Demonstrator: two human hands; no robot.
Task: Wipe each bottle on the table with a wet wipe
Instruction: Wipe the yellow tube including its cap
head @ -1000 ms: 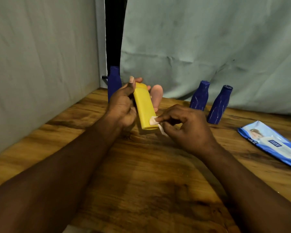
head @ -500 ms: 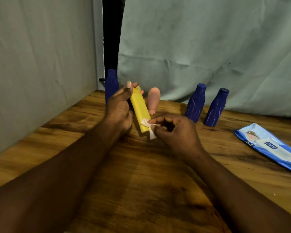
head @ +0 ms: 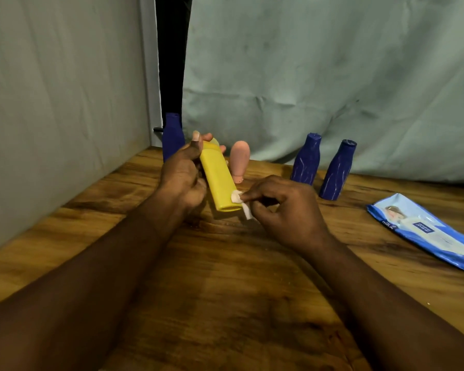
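Note:
My left hand [head: 184,172] grips a yellow bottle [head: 218,180] by its upper half and holds it tilted above the wooden table [head: 225,277]. My right hand [head: 281,207] pinches a small folded white wet wipe [head: 240,202] against the bottle's lower right edge. Behind the yellow bottle a pink bottle [head: 239,160] stands upside down. One blue bottle [head: 172,136] stands at the back left, partly hidden by my left hand. Two more blue bottles [head: 306,159] [head: 338,170] stand at the back right.
A blue pack of wet wipes [head: 423,232] lies flat at the table's right side. Pale cloth [head: 319,76] hangs behind the table and along its left, with a dark gap [head: 173,54] at the back corner.
The wipe in my right hand slid a little up the yellow bottle's right side and back down to its lower edge. My left hand keeps the same grip.

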